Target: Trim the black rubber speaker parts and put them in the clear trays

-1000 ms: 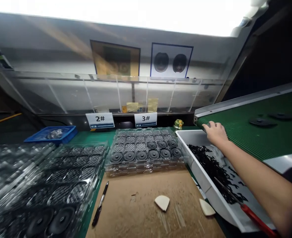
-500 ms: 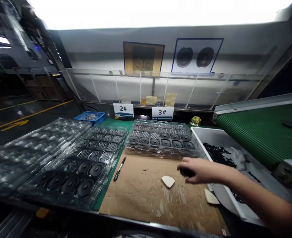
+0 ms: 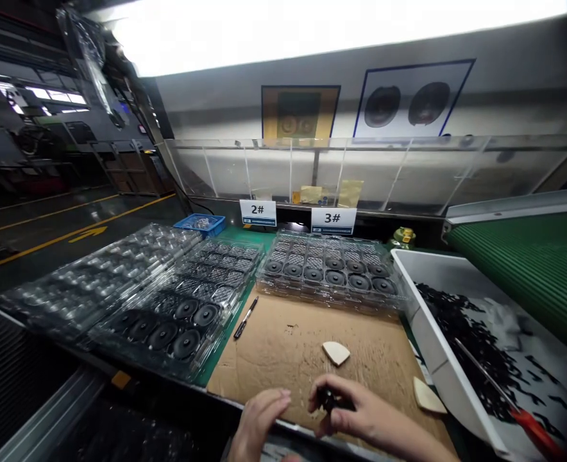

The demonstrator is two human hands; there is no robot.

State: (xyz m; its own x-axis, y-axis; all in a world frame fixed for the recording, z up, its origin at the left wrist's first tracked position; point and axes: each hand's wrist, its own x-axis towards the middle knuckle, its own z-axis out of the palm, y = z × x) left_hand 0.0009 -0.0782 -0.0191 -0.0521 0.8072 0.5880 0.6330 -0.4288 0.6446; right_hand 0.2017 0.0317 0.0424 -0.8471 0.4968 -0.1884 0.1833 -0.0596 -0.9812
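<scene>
My right hand (image 3: 360,414) is curled round a small dark black part (image 3: 330,399) above the near edge of the brown cardboard sheet (image 3: 264,353). The fingers cover much of the part, so its full shape is hidden. To the left of it is my left hand (image 3: 259,420), its fingers stretched out and nothing seen in them, at the board's front edge. A cream-coloured wedge-shaped pad (image 3: 336,353) lies on the cardboard just beyond my right hand. Another cream pad (image 3: 428,395) rests farther right, beside the white tray (image 3: 449,366).
Clear plastic trays (image 3: 329,292) with black round parts stand at the back, and another such tray (image 3: 201,346) sits left. A black pen (image 3: 245,319) lies between. Black scraps (image 3: 485,359) and a red-handled tool (image 3: 536,433) are in the white tray. A green conveyor belt (image 3: 538,256) runs at right.
My right hand has moved left and toward me with the black part. My left hand has come into view at the front edge. The camera view has shifted, showing more of the white tray.
</scene>
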